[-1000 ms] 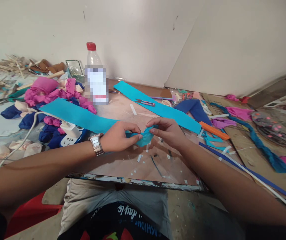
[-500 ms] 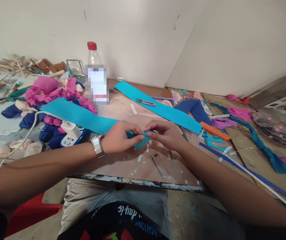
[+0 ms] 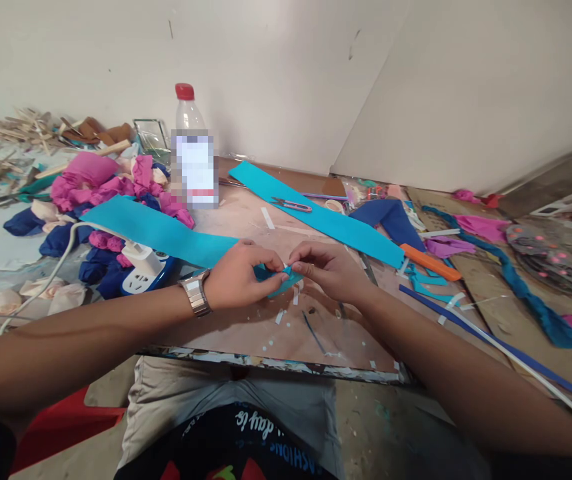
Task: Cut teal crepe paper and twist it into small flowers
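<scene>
My left hand [image 3: 247, 272], with a watch at the wrist, pinches the end of a turquoise paper strip [image 3: 166, 232] between thumb and forefinger. From there the strip runs leftward over the table toward a heap of crumpled flowers. Fingertip to fingertip with it, my right hand [image 3: 330, 268] pinches the same folded end; a small white bit shows between the fingers. Beyond my hands lies a second turquoise strip [image 3: 346, 230], flat and slanting. A pair of thread snips [image 3: 292, 205] rests on it. An orange-handled cutter [image 3: 431, 261] lies by its right end.
A white plug sits in a blue-edged power strip [image 3: 142, 280] left of my hands. A red-capped bottle [image 3: 189, 117] stands behind, partly blurred out. Pink and blue crumpled pieces [image 3: 86, 180] pile at left. A white rod [image 3: 531, 363] and blue strips lie at right.
The short turquoise flap below my fingertips has tilted up and shows less. A white bit now shows at the pinch. Both hands keep nearly the same place.
</scene>
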`<act>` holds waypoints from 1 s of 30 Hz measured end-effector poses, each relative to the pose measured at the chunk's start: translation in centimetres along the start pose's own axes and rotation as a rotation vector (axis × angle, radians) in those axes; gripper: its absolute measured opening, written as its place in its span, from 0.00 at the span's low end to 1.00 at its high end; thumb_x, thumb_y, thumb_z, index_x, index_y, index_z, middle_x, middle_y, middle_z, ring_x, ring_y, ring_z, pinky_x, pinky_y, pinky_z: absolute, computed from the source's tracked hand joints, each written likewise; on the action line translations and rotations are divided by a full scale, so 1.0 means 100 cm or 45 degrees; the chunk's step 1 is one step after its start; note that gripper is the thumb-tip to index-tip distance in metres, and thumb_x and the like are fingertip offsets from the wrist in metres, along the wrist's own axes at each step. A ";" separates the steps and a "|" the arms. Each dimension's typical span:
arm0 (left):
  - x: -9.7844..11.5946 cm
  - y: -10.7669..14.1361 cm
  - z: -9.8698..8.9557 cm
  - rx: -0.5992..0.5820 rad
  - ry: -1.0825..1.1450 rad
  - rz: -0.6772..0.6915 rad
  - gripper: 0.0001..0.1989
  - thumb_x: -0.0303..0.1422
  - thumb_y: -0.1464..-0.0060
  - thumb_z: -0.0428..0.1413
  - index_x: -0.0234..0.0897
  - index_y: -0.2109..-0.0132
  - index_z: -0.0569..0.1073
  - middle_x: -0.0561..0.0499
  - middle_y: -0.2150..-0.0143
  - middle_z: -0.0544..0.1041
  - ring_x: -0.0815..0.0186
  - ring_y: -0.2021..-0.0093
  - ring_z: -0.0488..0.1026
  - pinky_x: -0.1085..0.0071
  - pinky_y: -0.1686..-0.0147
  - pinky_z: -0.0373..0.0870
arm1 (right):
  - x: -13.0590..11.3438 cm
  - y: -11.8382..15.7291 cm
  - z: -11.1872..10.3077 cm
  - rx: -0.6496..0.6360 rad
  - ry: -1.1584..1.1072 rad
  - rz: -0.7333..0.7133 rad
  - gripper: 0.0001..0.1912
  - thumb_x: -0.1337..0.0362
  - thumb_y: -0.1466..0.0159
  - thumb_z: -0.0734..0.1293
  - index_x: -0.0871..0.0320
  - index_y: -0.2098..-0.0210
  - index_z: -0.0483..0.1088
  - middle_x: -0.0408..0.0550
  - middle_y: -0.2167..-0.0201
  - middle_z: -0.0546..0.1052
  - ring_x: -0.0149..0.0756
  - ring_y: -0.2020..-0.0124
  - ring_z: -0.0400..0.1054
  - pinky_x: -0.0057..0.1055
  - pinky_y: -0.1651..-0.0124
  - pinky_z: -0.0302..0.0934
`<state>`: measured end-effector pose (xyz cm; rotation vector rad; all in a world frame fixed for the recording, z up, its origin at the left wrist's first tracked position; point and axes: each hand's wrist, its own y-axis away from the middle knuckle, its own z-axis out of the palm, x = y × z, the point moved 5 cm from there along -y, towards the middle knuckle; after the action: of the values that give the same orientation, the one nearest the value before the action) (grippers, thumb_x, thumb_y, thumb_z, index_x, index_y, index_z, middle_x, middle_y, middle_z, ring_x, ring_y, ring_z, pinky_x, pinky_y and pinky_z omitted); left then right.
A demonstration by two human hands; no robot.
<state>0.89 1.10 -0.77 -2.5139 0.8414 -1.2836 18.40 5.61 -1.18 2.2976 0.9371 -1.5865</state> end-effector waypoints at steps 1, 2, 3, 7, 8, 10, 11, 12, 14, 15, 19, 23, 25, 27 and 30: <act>0.000 0.000 0.000 -0.008 0.011 -0.002 0.08 0.37 0.39 0.60 0.39 0.65 0.80 0.53 0.66 0.85 0.64 0.64 0.80 0.64 0.54 0.70 | -0.001 0.000 0.000 -0.009 -0.005 -0.002 0.21 0.44 0.37 0.74 0.57 0.67 0.79 0.49 0.67 0.81 0.37 0.66 0.72 0.35 0.60 0.67; -0.001 0.000 0.001 -0.018 0.027 -0.003 0.08 0.37 0.39 0.60 0.39 0.64 0.80 0.53 0.65 0.85 0.64 0.64 0.80 0.64 0.55 0.70 | -0.001 0.000 0.001 -0.017 -0.012 -0.003 0.21 0.44 0.37 0.74 0.57 0.66 0.78 0.49 0.67 0.80 0.37 0.66 0.72 0.34 0.60 0.67; -0.001 0.000 0.001 -0.024 0.042 -0.003 0.08 0.37 0.39 0.60 0.39 0.63 0.81 0.53 0.65 0.85 0.64 0.64 0.80 0.65 0.55 0.70 | -0.002 0.000 0.001 -0.028 -0.020 0.000 0.21 0.45 0.36 0.74 0.58 0.66 0.78 0.49 0.67 0.80 0.37 0.66 0.72 0.34 0.60 0.67; -0.002 0.001 0.002 -0.018 0.034 -0.004 0.08 0.36 0.38 0.60 0.39 0.63 0.80 0.53 0.65 0.85 0.65 0.64 0.80 0.64 0.55 0.69 | 0.000 0.001 0.003 -0.060 -0.041 0.038 0.21 0.45 0.36 0.74 0.58 0.65 0.78 0.49 0.66 0.80 0.37 0.65 0.72 0.34 0.60 0.67; -0.003 0.001 0.003 -0.016 0.023 -0.003 0.08 0.36 0.38 0.60 0.39 0.63 0.80 0.53 0.65 0.85 0.65 0.64 0.80 0.64 0.54 0.69 | 0.000 0.001 0.004 -0.062 -0.041 0.048 0.21 0.44 0.36 0.73 0.58 0.65 0.77 0.49 0.67 0.79 0.37 0.65 0.72 0.33 0.60 0.67; -0.002 0.001 0.003 -0.015 0.005 0.000 0.08 0.36 0.38 0.59 0.39 0.64 0.80 0.54 0.66 0.85 0.65 0.64 0.80 0.63 0.53 0.68 | 0.001 0.002 0.005 -0.068 -0.043 0.057 0.22 0.44 0.36 0.73 0.58 0.65 0.77 0.48 0.67 0.79 0.36 0.65 0.71 0.33 0.60 0.66; -0.002 0.001 0.004 -0.016 -0.004 0.006 0.08 0.36 0.38 0.59 0.39 0.64 0.79 0.54 0.66 0.85 0.65 0.65 0.79 0.63 0.53 0.67 | 0.001 0.002 0.006 -0.078 -0.048 0.054 0.22 0.44 0.36 0.72 0.58 0.65 0.76 0.48 0.67 0.78 0.36 0.65 0.71 0.33 0.60 0.66; -0.002 0.001 0.004 -0.019 -0.016 0.016 0.08 0.36 0.38 0.59 0.39 0.65 0.79 0.55 0.66 0.84 0.65 0.65 0.79 0.62 0.53 0.67 | 0.001 0.003 0.007 -0.095 -0.053 0.048 0.22 0.43 0.35 0.72 0.58 0.65 0.76 0.48 0.67 0.78 0.36 0.65 0.70 0.33 0.60 0.66; -0.001 0.001 0.005 -0.025 -0.046 0.038 0.08 0.36 0.38 0.59 0.39 0.65 0.79 0.55 0.66 0.84 0.65 0.65 0.79 0.62 0.53 0.66 | 0.000 0.003 0.010 -0.137 -0.052 0.033 0.22 0.43 0.33 0.70 0.57 0.65 0.75 0.47 0.67 0.77 0.36 0.65 0.70 0.33 0.59 0.66; -0.001 0.002 0.006 -0.025 -0.061 0.050 0.08 0.36 0.39 0.59 0.40 0.65 0.79 0.55 0.66 0.85 0.65 0.65 0.79 0.62 0.52 0.65 | -0.001 0.004 0.012 -0.154 -0.044 0.029 0.22 0.43 0.33 0.69 0.57 0.65 0.74 0.47 0.67 0.77 0.36 0.65 0.69 0.33 0.60 0.66; -0.001 0.002 0.007 -0.008 -0.087 0.061 0.07 0.35 0.39 0.59 0.40 0.65 0.79 0.55 0.66 0.85 0.65 0.65 0.79 0.62 0.53 0.64 | 0.000 0.004 0.013 -0.166 -0.019 0.039 0.21 0.44 0.32 0.68 0.57 0.64 0.74 0.47 0.66 0.77 0.36 0.64 0.69 0.33 0.59 0.66; -0.003 0.002 0.007 -0.017 -0.082 0.038 0.08 0.36 0.39 0.59 0.40 0.66 0.79 0.55 0.67 0.84 0.65 0.65 0.79 0.63 0.53 0.66 | 0.002 0.003 0.011 -0.162 0.018 0.043 0.21 0.44 0.33 0.70 0.57 0.63 0.75 0.48 0.66 0.78 0.37 0.63 0.70 0.34 0.59 0.66; -0.003 0.001 0.007 -0.025 -0.074 0.038 0.08 0.36 0.39 0.59 0.40 0.66 0.79 0.55 0.67 0.84 0.65 0.65 0.79 0.63 0.52 0.66 | 0.004 0.003 0.011 -0.166 0.028 0.031 0.21 0.44 0.33 0.69 0.57 0.64 0.74 0.48 0.66 0.78 0.37 0.64 0.70 0.33 0.59 0.66; -0.003 0.001 0.007 -0.040 -0.062 0.041 0.08 0.36 0.39 0.59 0.39 0.66 0.79 0.55 0.67 0.84 0.65 0.66 0.79 0.63 0.52 0.67 | 0.005 0.003 0.013 -0.187 0.020 0.022 0.22 0.43 0.32 0.68 0.57 0.65 0.74 0.47 0.66 0.77 0.36 0.64 0.70 0.32 0.59 0.65; -0.003 0.001 0.008 -0.052 -0.017 0.037 0.07 0.35 0.40 0.60 0.39 0.66 0.79 0.55 0.68 0.84 0.66 0.66 0.78 0.65 0.54 0.68 | 0.007 0.004 0.014 -0.210 0.020 0.026 0.22 0.43 0.31 0.67 0.58 0.64 0.74 0.48 0.65 0.78 0.36 0.63 0.70 0.32 0.58 0.66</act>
<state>1.31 1.11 -1.50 -2.5291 0.9064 -1.2513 17.70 4.94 -2.47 2.2030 1.0044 -1.4278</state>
